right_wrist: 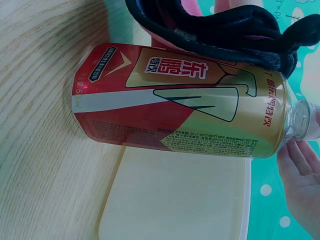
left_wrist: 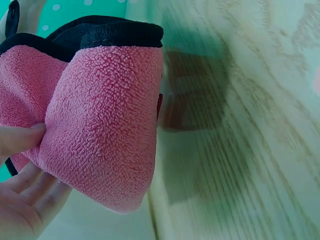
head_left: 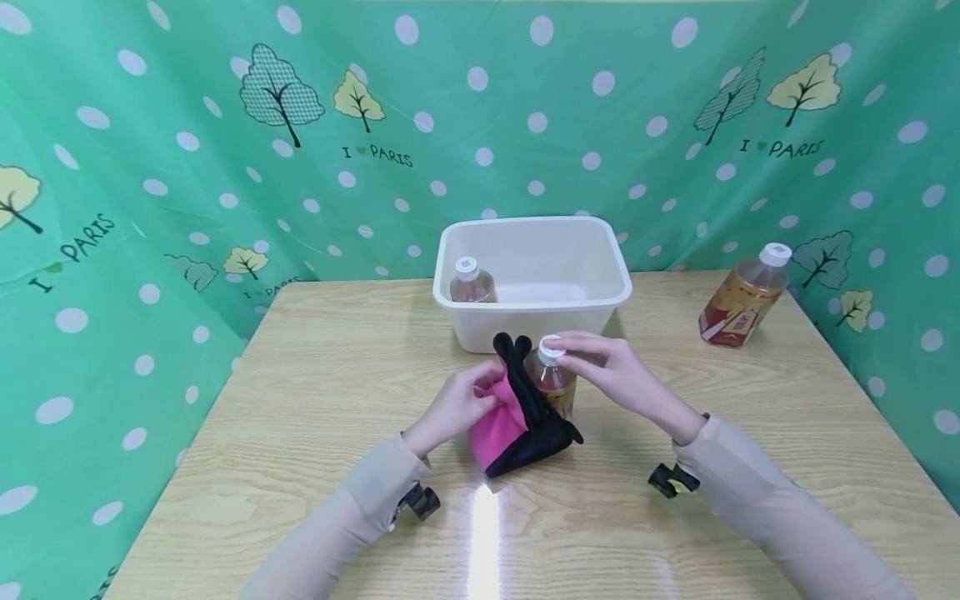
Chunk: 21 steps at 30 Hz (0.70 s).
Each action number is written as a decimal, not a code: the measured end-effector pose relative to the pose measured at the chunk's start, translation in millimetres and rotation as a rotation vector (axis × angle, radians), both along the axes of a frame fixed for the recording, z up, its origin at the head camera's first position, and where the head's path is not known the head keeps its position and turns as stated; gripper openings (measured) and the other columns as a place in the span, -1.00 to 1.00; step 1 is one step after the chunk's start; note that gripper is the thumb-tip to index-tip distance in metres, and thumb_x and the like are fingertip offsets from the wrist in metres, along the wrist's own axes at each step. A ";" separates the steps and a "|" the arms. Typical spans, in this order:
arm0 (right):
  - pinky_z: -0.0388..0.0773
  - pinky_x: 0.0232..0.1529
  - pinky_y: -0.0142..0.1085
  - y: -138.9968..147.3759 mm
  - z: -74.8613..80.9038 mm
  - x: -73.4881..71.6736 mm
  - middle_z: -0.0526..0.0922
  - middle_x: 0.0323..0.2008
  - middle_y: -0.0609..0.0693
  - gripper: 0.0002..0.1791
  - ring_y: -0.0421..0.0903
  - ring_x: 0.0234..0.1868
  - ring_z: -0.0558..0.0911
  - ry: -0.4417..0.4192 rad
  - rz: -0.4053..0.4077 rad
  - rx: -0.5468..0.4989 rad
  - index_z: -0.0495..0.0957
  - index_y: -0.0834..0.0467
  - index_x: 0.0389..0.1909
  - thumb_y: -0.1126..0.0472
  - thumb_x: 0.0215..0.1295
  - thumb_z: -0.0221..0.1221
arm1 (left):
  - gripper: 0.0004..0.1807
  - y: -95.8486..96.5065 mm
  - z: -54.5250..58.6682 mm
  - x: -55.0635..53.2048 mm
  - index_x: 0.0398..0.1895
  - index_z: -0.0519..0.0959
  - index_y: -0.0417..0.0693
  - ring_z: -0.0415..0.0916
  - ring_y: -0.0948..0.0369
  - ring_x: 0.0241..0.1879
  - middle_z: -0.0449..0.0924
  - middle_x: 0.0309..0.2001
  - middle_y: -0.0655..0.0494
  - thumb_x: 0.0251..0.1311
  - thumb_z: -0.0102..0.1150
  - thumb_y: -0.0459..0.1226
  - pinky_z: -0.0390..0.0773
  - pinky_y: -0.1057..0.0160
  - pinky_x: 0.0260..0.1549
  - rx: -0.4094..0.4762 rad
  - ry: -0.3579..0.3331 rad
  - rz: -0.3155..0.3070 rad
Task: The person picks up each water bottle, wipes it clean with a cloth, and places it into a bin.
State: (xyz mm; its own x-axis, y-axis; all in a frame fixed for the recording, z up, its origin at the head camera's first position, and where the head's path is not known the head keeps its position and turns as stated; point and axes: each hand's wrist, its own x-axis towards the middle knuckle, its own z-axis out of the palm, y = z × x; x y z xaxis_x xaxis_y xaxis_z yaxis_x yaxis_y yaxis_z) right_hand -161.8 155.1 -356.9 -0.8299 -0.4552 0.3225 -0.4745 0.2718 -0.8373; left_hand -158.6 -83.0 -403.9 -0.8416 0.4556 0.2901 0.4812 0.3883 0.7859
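My left hand (head_left: pixel 455 406) pinches a pink fleece cloth (head_left: pixel 495 432) with black edging, thumb on one side and fingers on the other in the left wrist view. The folded cloth lies against the left side of a drink bottle (head_left: pixel 557 390), covering part of it. My right hand (head_left: pixel 617 372) grips the bottle by its white cap (head_left: pixel 551 350) between thumb and fingers. In the right wrist view the bottle's red and gold label (right_wrist: pixel 175 97) shows, and the black edging (right_wrist: pixel 225 47) runs along its side.
Behind the hands stands a white plastic bin (head_left: pixel 536 323) with another capped bottle (head_left: pixel 474 287) inside, at its left end. A third bottle (head_left: pixel 742 304) is at the back right of the wooden table (head_left: pixel 315 400). A green dotted curtain (head_left: pixel 525 150) hangs behind.
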 end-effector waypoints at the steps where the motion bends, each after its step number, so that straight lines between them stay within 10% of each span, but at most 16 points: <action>1: 0.41 -0.04 -0.49 0.1 -0.1 0.0 0.52 0.00 0.06 -0.69 -0.29 0.04 0.43 0.000 0.000 -0.001 0.52 0.21 -0.04 0.30 0.16 0.10 | -0.69 0.3 -0.2 -0.1 -0.25 0.47 -0.27 0.52 0.11 -0.29 0.58 -0.31 -0.12 -0.15 0.04 -0.61 0.52 0.39 -0.35 0.003 -0.001 0.000; 21: 0.41 -0.02 -0.45 0.3 1.4 1.0 0.47 0.05 0.07 -0.67 -0.18 0.07 0.42 -0.019 -0.004 0.013 0.50 0.20 -0.02 0.27 0.17 0.09 | -0.65 3.4 -32.3 -5.5 -0.27 0.46 -0.24 0.52 0.15 -0.31 0.57 -0.32 -0.06 -0.22 0.04 -0.63 0.52 0.33 -0.28 -0.083 -0.001 -0.012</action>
State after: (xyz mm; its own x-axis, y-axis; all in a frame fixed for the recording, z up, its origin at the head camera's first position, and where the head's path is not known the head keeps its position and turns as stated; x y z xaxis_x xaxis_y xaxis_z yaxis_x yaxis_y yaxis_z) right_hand -160.8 155.3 -355.6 -0.8379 -0.4556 0.3006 -0.4570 0.2844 -0.8428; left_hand -164.1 -79.6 -436.2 -0.8364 0.4878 0.2498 0.4851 0.4467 0.7518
